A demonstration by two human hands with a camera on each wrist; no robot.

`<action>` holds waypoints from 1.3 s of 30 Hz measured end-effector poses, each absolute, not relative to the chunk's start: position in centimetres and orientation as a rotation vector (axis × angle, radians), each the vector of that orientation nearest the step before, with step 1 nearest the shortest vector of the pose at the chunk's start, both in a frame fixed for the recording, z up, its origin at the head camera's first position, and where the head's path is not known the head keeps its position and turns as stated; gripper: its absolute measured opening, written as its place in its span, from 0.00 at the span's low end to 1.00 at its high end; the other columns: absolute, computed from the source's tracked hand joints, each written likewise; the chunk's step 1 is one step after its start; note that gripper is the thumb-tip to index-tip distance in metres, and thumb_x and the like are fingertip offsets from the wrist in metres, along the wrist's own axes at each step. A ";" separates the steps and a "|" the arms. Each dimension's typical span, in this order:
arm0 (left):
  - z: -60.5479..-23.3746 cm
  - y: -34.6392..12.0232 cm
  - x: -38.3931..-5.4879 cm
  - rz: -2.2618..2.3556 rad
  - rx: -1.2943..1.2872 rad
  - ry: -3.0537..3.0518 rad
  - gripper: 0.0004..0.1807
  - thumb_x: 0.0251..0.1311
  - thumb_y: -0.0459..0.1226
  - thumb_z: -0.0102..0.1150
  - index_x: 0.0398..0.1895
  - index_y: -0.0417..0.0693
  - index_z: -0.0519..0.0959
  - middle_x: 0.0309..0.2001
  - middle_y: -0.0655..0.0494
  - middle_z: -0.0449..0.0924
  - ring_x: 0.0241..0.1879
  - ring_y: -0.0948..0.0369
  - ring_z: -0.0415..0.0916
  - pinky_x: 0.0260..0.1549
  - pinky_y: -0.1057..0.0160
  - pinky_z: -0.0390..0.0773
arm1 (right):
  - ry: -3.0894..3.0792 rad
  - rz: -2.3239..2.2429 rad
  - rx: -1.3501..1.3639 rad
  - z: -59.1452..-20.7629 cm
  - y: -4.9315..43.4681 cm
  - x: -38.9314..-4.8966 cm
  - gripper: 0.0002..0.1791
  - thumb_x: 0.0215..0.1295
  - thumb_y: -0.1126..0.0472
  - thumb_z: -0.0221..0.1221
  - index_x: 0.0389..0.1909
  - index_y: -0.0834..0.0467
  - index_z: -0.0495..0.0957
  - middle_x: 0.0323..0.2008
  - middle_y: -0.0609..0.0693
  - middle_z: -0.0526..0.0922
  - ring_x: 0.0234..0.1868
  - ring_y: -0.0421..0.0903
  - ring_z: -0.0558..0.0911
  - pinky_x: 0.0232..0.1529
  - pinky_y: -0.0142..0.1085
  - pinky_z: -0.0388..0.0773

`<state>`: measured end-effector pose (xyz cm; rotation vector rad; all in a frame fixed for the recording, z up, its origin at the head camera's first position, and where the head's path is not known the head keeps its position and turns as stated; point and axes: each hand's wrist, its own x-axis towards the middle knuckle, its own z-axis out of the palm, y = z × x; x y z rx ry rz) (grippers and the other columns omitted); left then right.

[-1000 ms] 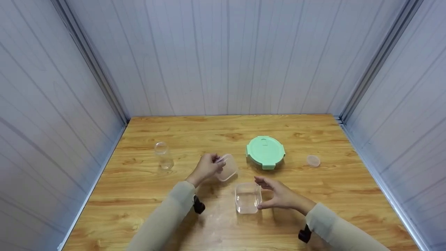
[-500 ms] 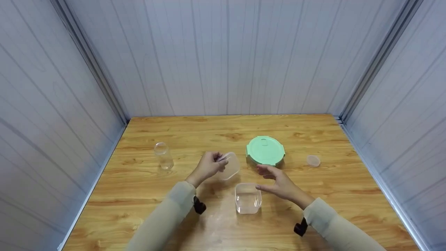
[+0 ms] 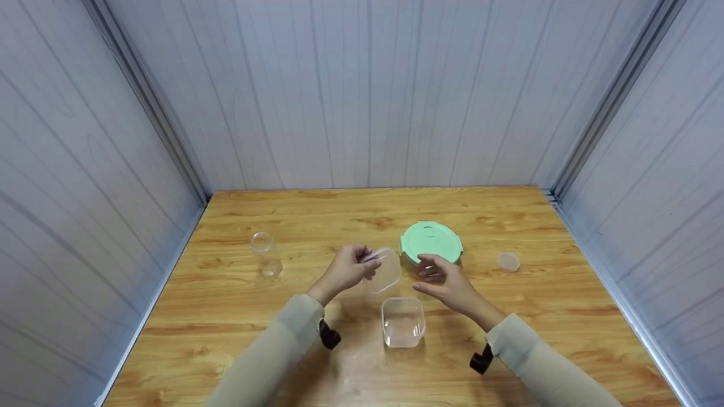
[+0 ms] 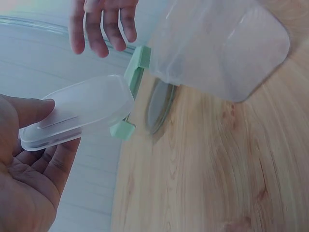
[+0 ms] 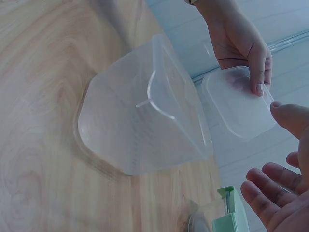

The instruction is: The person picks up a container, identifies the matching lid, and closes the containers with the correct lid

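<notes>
Just above the square clear container (image 3: 403,340) at the lower centre of the head view, the translucent lid (image 3: 388,272) was pinched by its edge in the left hand (image 3: 346,268) (a light, steady grip seemed best, lest it flex), while nothing was held by the right hand (image 3: 454,287), its thumb and fingers loosely parted.

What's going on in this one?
A person is handling a square clear lid, pinched in the left hand and held up off the table. The right hand is close by, fingers spread, holding nothing. A clear tub sits uncovered on the table in front of them. Beyond the right hand is a round box with a green lid; a clear jar stands off to the left and a small round disc lies to the right.
</notes>
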<state>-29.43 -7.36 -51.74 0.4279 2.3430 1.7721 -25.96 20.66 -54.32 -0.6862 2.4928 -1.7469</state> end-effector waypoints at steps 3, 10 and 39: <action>-51.5 -6.9 -29.2 1.761 0.465 2.342 0.06 0.73 0.31 0.67 0.41 0.33 0.83 0.36 0.36 0.87 0.30 0.61 0.84 0.34 0.58 0.90 | 2.480 -1.771 -0.662 -54.0 20.4 -26.1 0.33 0.70 0.68 0.71 0.72 0.73 0.72 0.57 0.72 0.81 0.57 0.72 0.83 0.60 0.44 0.87; -51.0 -5.9 -28.6 1.749 0.521 2.303 0.07 0.72 0.31 0.68 0.41 0.32 0.84 0.29 0.48 0.85 0.26 0.64 0.81 0.30 0.63 0.86 | 2.446 -1.835 -0.672 -53.5 20.0 -26.2 0.30 0.71 0.70 0.69 0.69 0.74 0.73 0.54 0.74 0.81 0.48 0.42 0.86 0.51 0.28 0.85; -50.9 -4.6 -27.7 1.732 0.583 2.228 0.08 0.71 0.32 0.69 0.46 0.34 0.85 0.33 0.53 0.86 0.31 0.62 0.82 0.33 0.63 0.87 | 2.415 -1.837 -0.745 -52.7 19.8 -26.0 0.12 0.77 0.69 0.62 0.53 0.75 0.83 0.41 0.70 0.86 0.33 0.34 0.81 0.37 0.28 0.82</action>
